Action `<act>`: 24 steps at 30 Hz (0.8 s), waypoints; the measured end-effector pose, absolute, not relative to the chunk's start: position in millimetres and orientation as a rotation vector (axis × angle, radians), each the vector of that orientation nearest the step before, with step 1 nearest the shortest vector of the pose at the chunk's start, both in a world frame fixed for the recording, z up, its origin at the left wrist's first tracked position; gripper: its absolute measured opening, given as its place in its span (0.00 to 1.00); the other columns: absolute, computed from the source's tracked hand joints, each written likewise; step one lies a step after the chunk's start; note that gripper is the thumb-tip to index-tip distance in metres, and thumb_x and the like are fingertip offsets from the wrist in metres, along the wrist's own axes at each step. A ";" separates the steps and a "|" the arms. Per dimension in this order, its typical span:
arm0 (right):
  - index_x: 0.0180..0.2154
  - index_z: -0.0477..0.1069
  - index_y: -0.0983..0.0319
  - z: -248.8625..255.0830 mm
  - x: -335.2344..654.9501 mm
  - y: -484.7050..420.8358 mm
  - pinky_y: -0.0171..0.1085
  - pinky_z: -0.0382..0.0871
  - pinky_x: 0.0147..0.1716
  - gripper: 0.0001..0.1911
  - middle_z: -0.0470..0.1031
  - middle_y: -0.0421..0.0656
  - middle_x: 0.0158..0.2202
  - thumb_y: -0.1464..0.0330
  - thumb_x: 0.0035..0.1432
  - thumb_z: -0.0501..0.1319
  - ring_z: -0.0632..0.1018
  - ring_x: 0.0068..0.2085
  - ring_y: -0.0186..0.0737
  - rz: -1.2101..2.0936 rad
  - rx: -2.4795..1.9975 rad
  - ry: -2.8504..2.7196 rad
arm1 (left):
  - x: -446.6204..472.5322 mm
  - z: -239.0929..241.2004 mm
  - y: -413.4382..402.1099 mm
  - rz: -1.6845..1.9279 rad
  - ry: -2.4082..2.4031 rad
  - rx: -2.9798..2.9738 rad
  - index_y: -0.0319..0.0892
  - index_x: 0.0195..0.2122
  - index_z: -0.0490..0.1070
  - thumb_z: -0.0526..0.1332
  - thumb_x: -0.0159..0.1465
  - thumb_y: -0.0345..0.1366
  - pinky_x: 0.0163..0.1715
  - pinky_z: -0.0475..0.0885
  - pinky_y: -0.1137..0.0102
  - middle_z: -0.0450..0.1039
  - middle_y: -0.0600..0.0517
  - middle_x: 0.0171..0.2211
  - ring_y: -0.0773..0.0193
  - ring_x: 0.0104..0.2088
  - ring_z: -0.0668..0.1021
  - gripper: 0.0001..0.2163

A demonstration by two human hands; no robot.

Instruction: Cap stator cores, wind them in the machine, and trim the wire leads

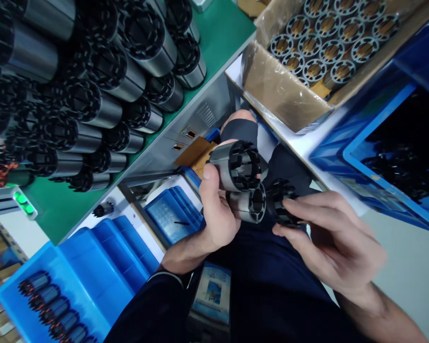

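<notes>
My left hand (217,216) is wrapped round two steel motor stator cores in front of my lap. The upper stator core (222,161) carries a black toothed plastic liner at its right end. Below it, the bare stator core (240,205) shows a slotted metal face with no black plastic on it. Between the fingertips and thumb of my right hand (334,236) is a black toothed plastic end ring (283,202). This ring is just right of the bare core's open end, with a narrow gap between them. My right fingers are slightly blurred.
Many black-lined stator cores stand on the green bench (225,28) at left. A cardboard box (282,97) of bare cores sits upper right, beside a blue crate (382,178) of black parts. At lower left, a blue bin (103,267) holds several wound cores.
</notes>
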State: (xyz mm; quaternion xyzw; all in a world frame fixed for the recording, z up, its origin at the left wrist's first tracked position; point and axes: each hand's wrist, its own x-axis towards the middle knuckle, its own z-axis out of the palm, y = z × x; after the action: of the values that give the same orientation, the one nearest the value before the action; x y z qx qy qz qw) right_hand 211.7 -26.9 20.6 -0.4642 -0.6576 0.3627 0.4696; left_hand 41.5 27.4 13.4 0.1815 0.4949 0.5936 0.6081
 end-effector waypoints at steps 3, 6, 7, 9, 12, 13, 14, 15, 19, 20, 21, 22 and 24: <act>0.71 0.83 0.52 12.9 191.9 -28.2 0.39 0.87 0.31 0.40 0.91 0.42 0.45 0.78 0.61 0.83 0.84 0.33 0.40 0.835 -1.081 -1.519 | 49.0 19.1 28.6 1.473 1.132 0.457 0.50 0.46 0.81 0.59 0.75 0.70 0.48 0.90 0.50 0.85 0.45 0.36 0.40 0.51 0.90 0.28; 0.71 0.84 0.53 5.5 179.4 -27.8 0.41 0.86 0.30 0.40 0.90 0.41 0.39 0.76 0.59 0.85 0.84 0.32 0.42 0.850 -1.053 -1.412 | 53.3 23.3 29.9 1.572 1.128 0.547 0.52 0.56 0.81 0.58 0.76 0.70 0.49 0.88 0.51 0.82 0.47 0.35 0.42 0.51 0.90 0.29; 0.71 0.84 0.54 3.8 177.9 -27.6 0.41 0.87 0.30 0.41 0.90 0.41 0.40 0.75 0.59 0.86 0.85 0.33 0.42 0.863 -1.047 -1.401 | 53.9 25.0 31.0 1.595 1.148 0.572 0.53 0.56 0.80 0.59 0.75 0.71 0.49 0.88 0.51 0.81 0.48 0.34 0.42 0.50 0.89 0.29; 0.70 0.84 0.55 1.7 178.4 -27.0 0.41 0.87 0.30 0.41 0.90 0.43 0.43 0.74 0.58 0.86 0.85 0.34 0.42 0.867 -1.043 -1.409 | 54.3 28.3 33.6 1.619 1.193 0.589 0.55 0.55 0.80 0.62 0.72 0.73 0.49 0.86 0.51 0.76 0.50 0.32 0.44 0.46 0.88 0.29; 0.68 0.85 0.55 1.2 183.9 -25.6 0.42 0.89 0.32 0.37 0.86 0.48 0.51 0.72 0.59 0.86 0.85 0.36 0.41 0.811 -1.058 -1.470 | 54.2 31.0 36.9 1.656 1.268 0.562 0.54 0.43 0.77 0.62 0.69 0.76 0.41 0.81 0.53 0.68 0.51 0.29 0.50 0.35 0.81 0.29; 0.68 0.86 0.54 1.5 185.7 -25.0 0.43 0.90 0.33 0.36 0.85 0.49 0.53 0.71 0.60 0.85 0.86 0.38 0.42 0.795 -1.070 -1.491 | 54.1 30.8 37.6 1.667 1.286 0.563 0.53 0.38 0.74 0.61 0.69 0.75 0.38 0.79 0.55 0.67 0.51 0.28 0.52 0.32 0.77 0.29; 0.68 0.86 0.52 1.9 187.1 -24.3 0.45 0.91 0.34 0.35 0.84 0.50 0.56 0.69 0.61 0.85 0.87 0.40 0.45 0.799 -1.077 -1.512 | 53.9 30.1 38.0 1.684 1.290 0.568 0.52 0.34 0.69 0.60 0.70 0.74 0.35 0.76 0.56 0.66 0.51 0.28 0.54 0.30 0.74 0.29; 0.68 0.85 0.51 2.4 187.9 -23.6 0.47 0.91 0.35 0.33 0.84 0.52 0.59 0.68 0.63 0.84 0.87 0.41 0.46 0.824 -1.076 -1.534 | 53.7 28.9 38.3 1.700 1.270 0.577 0.51 0.32 0.66 0.59 0.71 0.73 0.32 0.73 0.57 0.65 0.50 0.28 0.56 0.29 0.72 0.30; 0.65 0.84 0.52 3.8 185.8 -23.4 0.43 0.88 0.30 0.30 0.82 0.54 0.68 0.74 0.65 0.80 0.86 0.35 0.39 0.946 -0.999 -1.554 | 52.0 21.5 40.2 1.817 1.061 0.614 0.50 0.34 0.69 0.51 0.75 0.76 0.25 0.62 0.59 0.60 0.52 0.26 0.59 0.24 0.69 0.34; 0.66 0.83 0.52 3.8 184.5 -24.2 0.43 0.88 0.30 0.32 0.82 0.54 0.69 0.76 0.64 0.80 0.87 0.38 0.41 0.957 -0.989 -1.541 | 51.7 19.2 40.5 1.845 1.032 0.617 0.50 0.36 0.72 0.48 0.75 0.78 0.24 0.61 0.59 0.59 0.53 0.25 0.59 0.23 0.69 0.36; 0.68 0.82 0.52 3.5 183.3 -25.2 0.43 0.90 0.32 0.35 0.83 0.54 0.68 0.76 0.63 0.81 0.90 0.43 0.46 0.961 -0.983 -1.531 | 51.4 16.9 40.6 1.865 1.014 0.623 0.50 0.38 0.75 0.45 0.75 0.79 0.24 0.61 0.59 0.59 0.53 0.24 0.59 0.23 0.68 0.38; 0.70 0.81 0.52 3.1 182.2 -26.5 0.45 0.92 0.35 0.38 0.84 0.54 0.67 0.75 0.61 0.82 0.91 0.49 0.52 0.961 -0.989 -1.526 | 51.2 14.4 40.2 1.884 1.002 0.630 0.51 0.40 0.77 0.43 0.75 0.80 0.23 0.61 0.59 0.59 0.53 0.23 0.59 0.23 0.68 0.40; 0.72 0.80 0.53 2.3 180.6 -28.9 0.49 0.94 0.41 0.42 0.86 0.53 0.65 0.73 0.59 0.83 0.91 0.57 0.58 0.949 -1.012 -1.537 | 50.9 9.6 37.9 1.904 0.980 0.643 0.51 0.43 0.79 0.37 0.72 0.83 0.23 0.62 0.59 0.60 0.53 0.22 0.59 0.23 0.69 0.45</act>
State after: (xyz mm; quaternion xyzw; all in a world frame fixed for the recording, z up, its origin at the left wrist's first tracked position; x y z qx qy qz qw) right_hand 180.6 -28.9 2.3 -0.4204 -0.6384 0.3943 0.5101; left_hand 50.9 37.9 9.6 0.2588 0.3942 0.7657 0.4375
